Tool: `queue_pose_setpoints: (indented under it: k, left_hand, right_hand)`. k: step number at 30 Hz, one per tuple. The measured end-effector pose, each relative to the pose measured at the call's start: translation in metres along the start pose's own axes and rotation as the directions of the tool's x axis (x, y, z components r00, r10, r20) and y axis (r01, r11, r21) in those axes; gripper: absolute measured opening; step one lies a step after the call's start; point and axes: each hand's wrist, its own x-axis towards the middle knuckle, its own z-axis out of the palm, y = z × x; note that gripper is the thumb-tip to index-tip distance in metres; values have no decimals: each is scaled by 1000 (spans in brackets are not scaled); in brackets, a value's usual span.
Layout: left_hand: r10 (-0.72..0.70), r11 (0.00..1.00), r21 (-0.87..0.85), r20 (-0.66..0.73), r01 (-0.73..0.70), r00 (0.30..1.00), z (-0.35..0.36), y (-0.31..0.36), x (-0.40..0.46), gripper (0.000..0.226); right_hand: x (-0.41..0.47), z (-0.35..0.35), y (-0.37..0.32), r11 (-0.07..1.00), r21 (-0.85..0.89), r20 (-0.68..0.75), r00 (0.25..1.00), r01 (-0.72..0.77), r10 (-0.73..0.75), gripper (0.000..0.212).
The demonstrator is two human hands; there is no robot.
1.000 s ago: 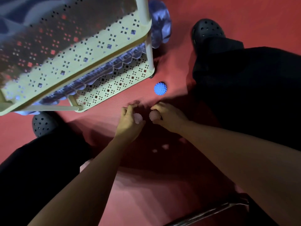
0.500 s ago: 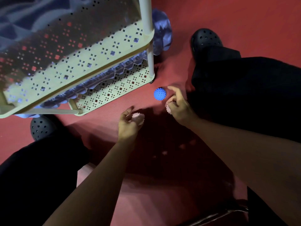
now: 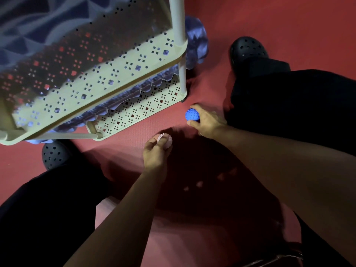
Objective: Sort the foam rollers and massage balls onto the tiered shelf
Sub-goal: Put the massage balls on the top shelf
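Observation:
My right hand (image 3: 210, 122) grips a blue spiky massage ball (image 3: 192, 114) on the red floor, just in front of the shelf's corner post. My left hand (image 3: 156, 155) holds a pink spiky massage ball (image 3: 165, 140) in its fingers, a little nearer to me. The cream perforated tiered shelf (image 3: 134, 60) fills the upper left. A blue ridged foam roller (image 3: 133, 94) lies on its lowest tier. Another blue roller (image 3: 196, 45) shows behind the post, and a blurred blue one (image 3: 28, 26) lies on top.
My black clogs (image 3: 247, 49) (image 3: 54, 155) and dark trouser legs stand on either side of my hands. The red floor mat (image 3: 289, 20) stretches to the upper right. A dark metal bar (image 3: 279, 259) crosses the bottom right corner.
My right hand reached forward to the blue ball and closed round it; the pink ball it held earlier no longer shows. My left hand stayed almost still with its pink ball.

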Motion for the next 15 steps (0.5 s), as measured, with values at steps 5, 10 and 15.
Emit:
queue_pose_setpoints:
  k: [5, 10, 15]
  left_hand:
    - [4, 1000, 8, 17, -4, 1000, 0, 6, -12, 21]
    - [24, 997, -68, 35, -22, 999, 7, 28, -52, 24]
    - [52, 991, -127, 167, -31, 985, 6, 70, -117, 28]
  right_hand:
    - [-11, 1, -2, 872, 487, 65, 998, -54, 26, 34]
    - [-58, -24, -21, 597, 758, 300, 953, -261, 36, 40]
    - [-113, -81, -57, 348, 819, 518, 849, -456, -107, 32]
